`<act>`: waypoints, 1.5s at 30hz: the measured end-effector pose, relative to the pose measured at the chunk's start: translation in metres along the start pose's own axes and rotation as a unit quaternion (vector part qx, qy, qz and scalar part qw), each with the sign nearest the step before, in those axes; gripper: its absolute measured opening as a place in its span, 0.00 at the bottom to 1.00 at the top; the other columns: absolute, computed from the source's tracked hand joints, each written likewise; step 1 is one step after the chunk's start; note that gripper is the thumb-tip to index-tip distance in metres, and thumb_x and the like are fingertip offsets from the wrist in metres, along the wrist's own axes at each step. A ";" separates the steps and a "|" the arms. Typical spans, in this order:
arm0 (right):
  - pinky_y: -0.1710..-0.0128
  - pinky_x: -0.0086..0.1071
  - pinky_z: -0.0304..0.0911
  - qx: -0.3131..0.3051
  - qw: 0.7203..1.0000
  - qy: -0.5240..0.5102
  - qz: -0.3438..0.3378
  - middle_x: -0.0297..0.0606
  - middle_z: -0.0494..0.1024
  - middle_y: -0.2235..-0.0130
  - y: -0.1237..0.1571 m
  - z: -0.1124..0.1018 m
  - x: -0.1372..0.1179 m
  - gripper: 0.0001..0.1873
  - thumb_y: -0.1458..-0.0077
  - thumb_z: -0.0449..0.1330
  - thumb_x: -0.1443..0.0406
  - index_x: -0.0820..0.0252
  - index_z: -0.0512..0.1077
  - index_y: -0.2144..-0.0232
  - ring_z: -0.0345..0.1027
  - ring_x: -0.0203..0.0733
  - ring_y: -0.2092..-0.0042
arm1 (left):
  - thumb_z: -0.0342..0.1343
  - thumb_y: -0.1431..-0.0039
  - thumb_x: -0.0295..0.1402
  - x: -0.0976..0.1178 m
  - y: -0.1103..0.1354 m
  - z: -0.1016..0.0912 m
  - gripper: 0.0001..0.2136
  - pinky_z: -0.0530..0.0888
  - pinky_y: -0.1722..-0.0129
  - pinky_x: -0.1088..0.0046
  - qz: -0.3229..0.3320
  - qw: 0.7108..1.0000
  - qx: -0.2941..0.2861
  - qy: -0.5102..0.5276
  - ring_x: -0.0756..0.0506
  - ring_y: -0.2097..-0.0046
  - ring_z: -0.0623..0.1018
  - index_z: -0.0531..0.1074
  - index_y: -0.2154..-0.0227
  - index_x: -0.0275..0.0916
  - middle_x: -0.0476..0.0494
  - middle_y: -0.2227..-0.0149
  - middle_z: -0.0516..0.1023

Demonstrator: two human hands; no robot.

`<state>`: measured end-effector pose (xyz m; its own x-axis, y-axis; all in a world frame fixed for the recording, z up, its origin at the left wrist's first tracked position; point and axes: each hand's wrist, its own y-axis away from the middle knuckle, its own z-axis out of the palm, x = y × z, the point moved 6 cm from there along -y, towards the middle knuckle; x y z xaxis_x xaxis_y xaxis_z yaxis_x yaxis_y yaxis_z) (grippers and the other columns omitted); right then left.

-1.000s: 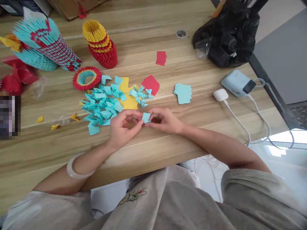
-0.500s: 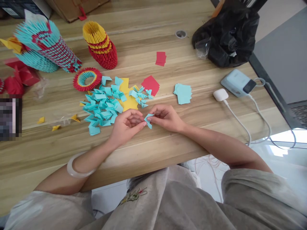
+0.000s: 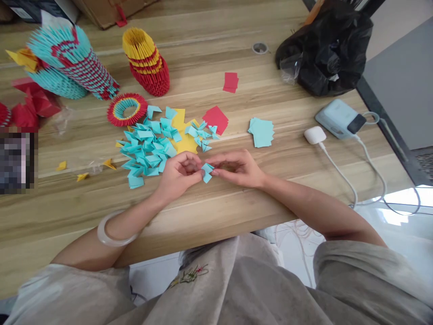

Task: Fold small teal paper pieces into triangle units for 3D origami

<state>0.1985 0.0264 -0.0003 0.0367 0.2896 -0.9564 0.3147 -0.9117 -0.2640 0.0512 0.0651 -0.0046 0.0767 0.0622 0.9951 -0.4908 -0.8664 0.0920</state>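
My left hand (image 3: 177, 176) and my right hand (image 3: 237, 169) meet over the wooden table (image 3: 209, 212), both pinching one small folded turquoise paper piece (image 3: 206, 172) between their fingertips. Just beyond the hands lies a heap of folded turquoise pieces (image 3: 149, 146) spread partly over a yellow sheet (image 3: 182, 135). A second small cluster of folded turquoise pieces (image 3: 203, 134) sits beside a red paper square (image 3: 216, 118). A white bangle (image 3: 111, 230) circles my left wrist.
A stack of flat turquoise sheets (image 3: 262, 132) lies right of the hands. Modular paper models stand at the back left: a turquoise-and-red one (image 3: 67, 61), a red-and-yellow vase (image 3: 147, 61), a ring (image 3: 126, 109). A black bag (image 3: 324, 49), a charger (image 3: 314, 134) and cables sit right.
The turquoise piece went from a flat small square between my fingers to a narrower, folded shape. Both hands stayed together in the same spot; the camera shifted slightly.
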 end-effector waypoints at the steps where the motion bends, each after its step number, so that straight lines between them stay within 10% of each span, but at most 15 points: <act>1: 0.59 0.25 0.73 -0.005 1.000 0.006 -0.005 0.40 0.81 0.61 0.000 0.000 -0.001 0.17 0.45 0.63 0.62 0.65 0.76 0.55 0.75 0.32 0.62 | 0.68 0.59 0.31 0.000 0.000 0.001 0.12 0.73 0.73 0.77 0.000 1.000 -0.005 -0.007 0.52 0.73 0.73 0.69 0.73 0.38 0.52 0.75 0.73; 11: 0.63 0.24 0.73 0.006 0.997 0.072 -0.016 0.41 0.81 0.64 0.001 -0.001 -0.003 0.13 0.42 0.60 0.61 0.65 0.77 0.60 0.76 0.32 0.65 | 0.69 0.59 0.36 -0.003 0.000 0.000 0.15 0.73 0.74 0.77 0.003 1.000 -0.007 -0.030 0.52 0.74 0.73 0.69 0.73 0.38 0.51 0.74 0.74; 27: 0.57 0.28 0.74 0.004 0.885 0.339 -0.318 0.41 0.79 0.60 0.012 0.003 -0.027 0.09 0.37 0.53 0.70 0.62 0.73 0.58 0.76 0.35 0.56 | 0.72 0.65 0.35 -0.012 -0.002 -0.002 0.18 0.70 0.76 0.76 -0.057 0.995 0.026 0.074 0.53 0.77 0.70 0.66 0.76 0.39 0.53 0.78 0.73; 45: 0.54 0.29 0.73 -0.002 0.878 0.350 -0.327 0.44 0.77 0.59 0.011 0.004 -0.028 0.07 0.37 0.53 0.70 0.65 0.71 0.60 0.74 0.35 0.54 | 0.73 0.66 0.31 -0.011 0.000 -0.002 0.17 0.70 0.74 0.79 -0.075 0.986 0.045 0.145 0.53 0.76 0.73 0.68 0.79 0.37 0.51 0.77 0.78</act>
<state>0.1969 0.0071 0.0234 0.4200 0.8599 -0.2902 0.4879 -0.4836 -0.7267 0.0490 0.0657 -0.0151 -0.1149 0.3203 0.9403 -0.4127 -0.8764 0.2480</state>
